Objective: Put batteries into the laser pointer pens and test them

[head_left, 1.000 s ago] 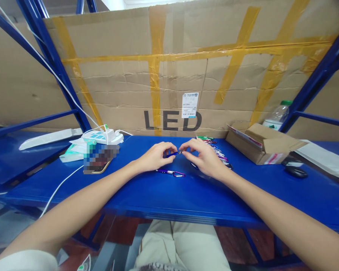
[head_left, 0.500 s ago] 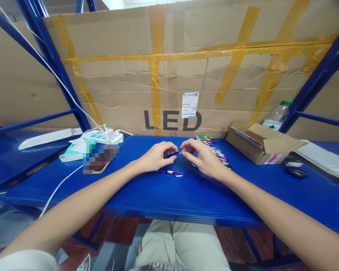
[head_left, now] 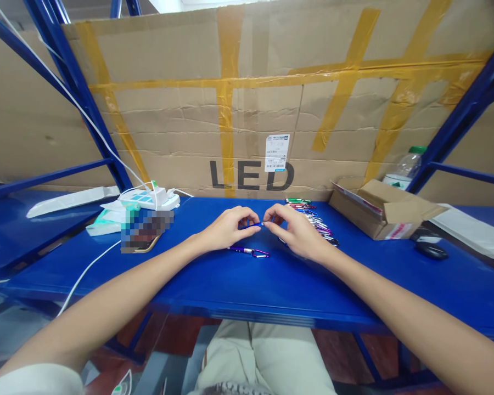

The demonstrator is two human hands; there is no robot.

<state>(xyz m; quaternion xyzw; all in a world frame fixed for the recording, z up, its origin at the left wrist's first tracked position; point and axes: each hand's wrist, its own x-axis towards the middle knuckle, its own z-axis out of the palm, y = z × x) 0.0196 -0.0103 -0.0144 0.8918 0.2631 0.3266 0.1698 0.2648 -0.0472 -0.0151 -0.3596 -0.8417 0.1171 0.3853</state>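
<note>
A slim blue pen [head_left: 253, 225] is held level above the table, between my two hands. My left hand [head_left: 227, 229] is closed round its barrel, thumb against fingers. At the pen's silver end, my right hand [head_left: 297, 229] pinches with thumb and forefinger; the grasped tip is mostly hidden. Just below, a purple pen [head_left: 242, 250] with a carabiner clip lies on the blue table [head_left: 230, 285]. Behind my right hand is a row of several pens [head_left: 320, 224] in green, red, blue, purple and black, partly covered by that hand.
An open cardboard box [head_left: 379, 211] stands at the right, near a black mouse [head_left: 431, 250] and a plastic bottle [head_left: 405, 167]. On the left are a phone [head_left: 148, 241], a tissue pack [head_left: 109, 219] and a white power strip [head_left: 152, 197]. A large cardboard sheet [head_left: 168, 126] rises behind.
My left thumb and fingers have shifted slightly right along the blue pen, toward its silver end. My right hand keeps its pinch almost unmoved.
</note>
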